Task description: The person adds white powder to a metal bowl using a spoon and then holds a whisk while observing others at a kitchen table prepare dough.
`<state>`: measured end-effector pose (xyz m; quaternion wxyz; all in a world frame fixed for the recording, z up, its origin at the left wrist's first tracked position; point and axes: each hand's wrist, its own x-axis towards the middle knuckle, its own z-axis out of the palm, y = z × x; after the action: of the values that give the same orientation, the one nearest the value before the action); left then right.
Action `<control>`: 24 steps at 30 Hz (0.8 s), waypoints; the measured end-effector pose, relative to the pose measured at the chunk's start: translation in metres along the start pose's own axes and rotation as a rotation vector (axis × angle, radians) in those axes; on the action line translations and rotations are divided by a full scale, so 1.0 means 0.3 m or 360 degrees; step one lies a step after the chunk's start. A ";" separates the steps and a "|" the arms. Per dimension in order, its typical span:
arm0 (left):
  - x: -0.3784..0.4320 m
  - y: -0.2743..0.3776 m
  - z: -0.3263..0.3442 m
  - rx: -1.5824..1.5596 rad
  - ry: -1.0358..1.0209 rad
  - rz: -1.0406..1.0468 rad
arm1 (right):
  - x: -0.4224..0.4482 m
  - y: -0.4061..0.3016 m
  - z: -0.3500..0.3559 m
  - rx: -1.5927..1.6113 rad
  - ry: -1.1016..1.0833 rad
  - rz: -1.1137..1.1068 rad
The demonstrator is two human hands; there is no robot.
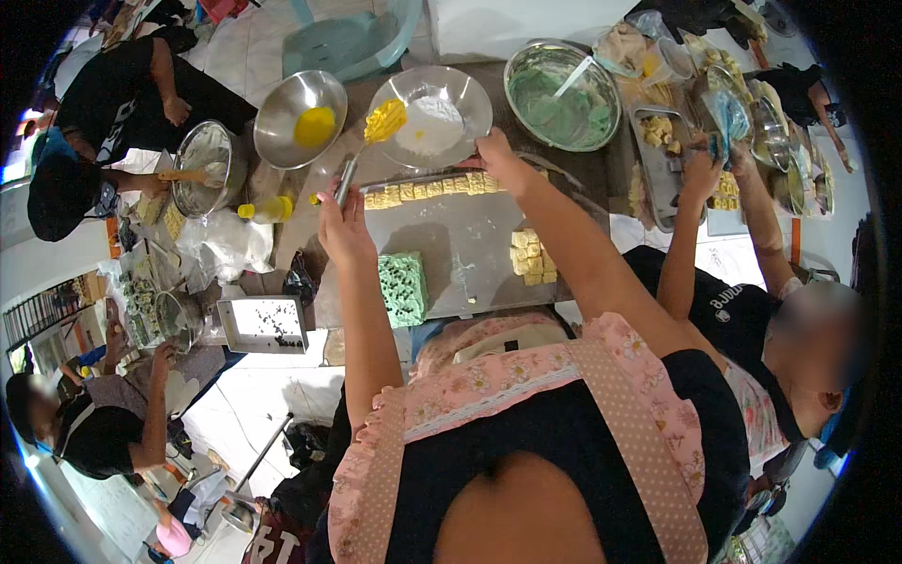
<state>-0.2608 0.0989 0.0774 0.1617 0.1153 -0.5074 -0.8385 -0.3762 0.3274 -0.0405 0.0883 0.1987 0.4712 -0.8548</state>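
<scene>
My left hand (349, 225) grips a metal-handled utensil (345, 182), raised above the table. A thick yellow mixture (385, 121) clings to its head and hides the shape, which could be a whisk. My right hand (499, 155) holds the near right rim of a wide bowl (476, 95), with white powder (435, 125) and a small yellow spot inside. Between my forearms, a row of stamped yellow dough pieces (423, 190) lies along the table. A stack of similar pieces (532, 257) is near my right forearm. A green block with dark bits (403, 289) sits beside my left forearm.
Left of the powder bowl stands a steel bowl (271, 120) with yellow contents; a bowl of green mixture (564, 106) is at right. Co-workers stand on both sides; one person's hands (705, 166) are over a metal tray (662, 183). A white tray (261, 321) holds dark bits.
</scene>
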 end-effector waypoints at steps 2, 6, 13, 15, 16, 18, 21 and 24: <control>0.012 -0.079 0.017 -0.0178 -0.0008 -0.0084 | 0.038 -0.002 -0.058 0.0003 -0.0028 -0.0035; 0.028 -0.191 0.016 -0.0413 0.0084 -0.0172 | -0.004 -0.109 -0.113 -0.1110 0.0189 -0.0240; 0.057 -0.314 0.055 -0.0410 0.0141 -0.0220 | 0.214 -0.496 -0.422 -0.2192 0.0787 -0.0816; 0.052 -0.338 0.064 -0.0462 0.0161 -0.0273 | 0.299 -0.503 -0.509 -0.2551 0.0799 -0.0942; 0.049 -0.356 0.075 -0.0472 0.0148 -0.0282 | 0.346 -0.504 -0.552 -0.2905 0.0785 -0.1055; 0.035 -0.382 0.068 -0.0533 0.0205 -0.0360 | 0.394 -0.497 -0.546 -0.3045 0.0726 -0.1071; 0.026 -0.430 0.073 -0.0694 0.0147 -0.0479 | 0.503 -0.523 -0.629 -0.3349 0.0696 -0.1111; 0.029 -0.440 0.069 -0.0788 0.0077 -0.0497 | 0.527 -0.514 -0.645 -0.3510 0.0736 -0.1297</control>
<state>-0.2964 0.1695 -0.0306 0.0660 0.1688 -0.2594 -0.9486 -0.5219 0.5790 -0.0808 -0.1531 0.0011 0.9831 0.1004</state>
